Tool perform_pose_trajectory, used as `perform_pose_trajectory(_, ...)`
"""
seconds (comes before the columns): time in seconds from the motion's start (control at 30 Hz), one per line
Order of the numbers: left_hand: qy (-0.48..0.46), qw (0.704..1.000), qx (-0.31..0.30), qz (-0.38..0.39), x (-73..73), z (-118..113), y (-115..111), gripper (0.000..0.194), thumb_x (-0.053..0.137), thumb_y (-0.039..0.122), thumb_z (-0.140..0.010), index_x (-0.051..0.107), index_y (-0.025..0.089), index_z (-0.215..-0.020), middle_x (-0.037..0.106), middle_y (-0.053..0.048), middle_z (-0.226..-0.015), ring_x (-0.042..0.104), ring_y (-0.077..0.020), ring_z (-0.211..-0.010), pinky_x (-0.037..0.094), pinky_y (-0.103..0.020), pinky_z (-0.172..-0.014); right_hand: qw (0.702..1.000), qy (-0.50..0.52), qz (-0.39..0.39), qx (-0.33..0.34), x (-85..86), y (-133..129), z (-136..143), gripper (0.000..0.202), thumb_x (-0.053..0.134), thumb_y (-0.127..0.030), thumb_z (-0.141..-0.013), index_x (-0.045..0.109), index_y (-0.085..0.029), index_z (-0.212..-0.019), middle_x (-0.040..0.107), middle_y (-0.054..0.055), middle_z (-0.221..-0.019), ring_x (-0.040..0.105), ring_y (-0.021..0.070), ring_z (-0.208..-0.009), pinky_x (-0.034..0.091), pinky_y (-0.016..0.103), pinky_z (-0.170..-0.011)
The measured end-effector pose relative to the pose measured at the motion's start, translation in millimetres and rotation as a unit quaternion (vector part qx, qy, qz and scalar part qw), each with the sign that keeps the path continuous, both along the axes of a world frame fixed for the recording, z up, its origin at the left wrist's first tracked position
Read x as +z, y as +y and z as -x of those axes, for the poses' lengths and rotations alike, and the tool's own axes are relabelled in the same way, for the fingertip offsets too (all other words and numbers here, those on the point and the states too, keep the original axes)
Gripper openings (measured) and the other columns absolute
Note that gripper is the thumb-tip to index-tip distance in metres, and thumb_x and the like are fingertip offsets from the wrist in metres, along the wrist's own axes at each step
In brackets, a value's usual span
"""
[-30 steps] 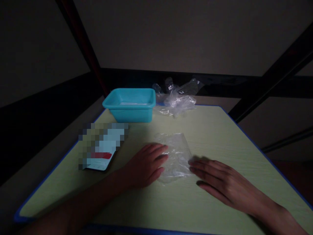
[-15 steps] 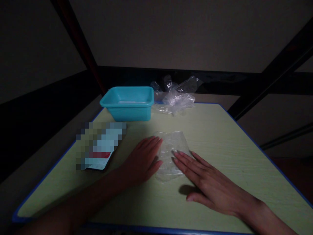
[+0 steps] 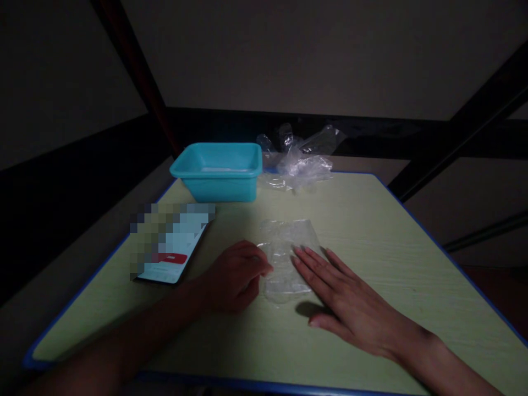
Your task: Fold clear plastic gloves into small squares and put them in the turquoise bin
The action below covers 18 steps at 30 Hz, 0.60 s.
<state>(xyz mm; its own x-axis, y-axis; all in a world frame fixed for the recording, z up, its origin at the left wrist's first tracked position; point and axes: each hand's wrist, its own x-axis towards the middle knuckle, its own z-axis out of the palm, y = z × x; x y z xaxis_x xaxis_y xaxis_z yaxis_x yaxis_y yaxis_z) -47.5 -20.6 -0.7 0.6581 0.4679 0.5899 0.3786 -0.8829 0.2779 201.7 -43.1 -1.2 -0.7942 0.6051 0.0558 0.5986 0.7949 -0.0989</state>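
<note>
Right hand point(image 3: 348, 302) flat, left hand point(image 3: 235, 276) curled, grip unclear, at plastic film point(image 3: 284, 264), long axis fore and aft.

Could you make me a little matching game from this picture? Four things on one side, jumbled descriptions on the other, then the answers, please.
Things:
1. Turquoise tub
2. Phone
3. Left hand
4. Right hand

Descriptions:
A. Fingers stretched out, tips over the flat clear plastic
B. Lit screen, with a red patch on it
C. Stands just left of the crumpled clear plastic
D. Fingers curled, beside the flat plastic's left edge

Right pairs: 1-C, 2-B, 3-D, 4-A
</note>
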Motion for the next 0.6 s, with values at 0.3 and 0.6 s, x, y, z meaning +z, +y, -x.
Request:
perform_pose_trajectory(0.3,0.028,1.000,0.014,0.004,0.2,-1,0,0.024,0.040,0.007,-0.072,0.060,0.014,-0.084,0.063,-0.008,-0.074,0.058,-0.0158,-0.069,0.050,-0.030,-0.068,0.998,0.001,0.023,-0.066,1.6,30,26,0.075,0.022,-0.058,-0.090,0.025,-0.002,-0.140,0.022,0.018,-0.146,0.016,0.0258,-0.136,0.022,0.046,-0.109)
perform_pose_trajectory(0.6,0.032,0.999,0.016,0.011,0.3,-2,-1,0.024,0.039,0.008,-0.073,0.061,0.012,-0.082,0.063,-0.008,-0.071,0.058,-0.0169,-0.069,0.049,-0.032,-0.069,0.992,0.002,0.012,-0.123,-7.1,37,37,0.068,0.021,-0.051,-0.092,0.026,-0.003,-0.140,0.020,0.016,-0.147,0.015,0.0259,-0.136,0.021,0.045,-0.110)
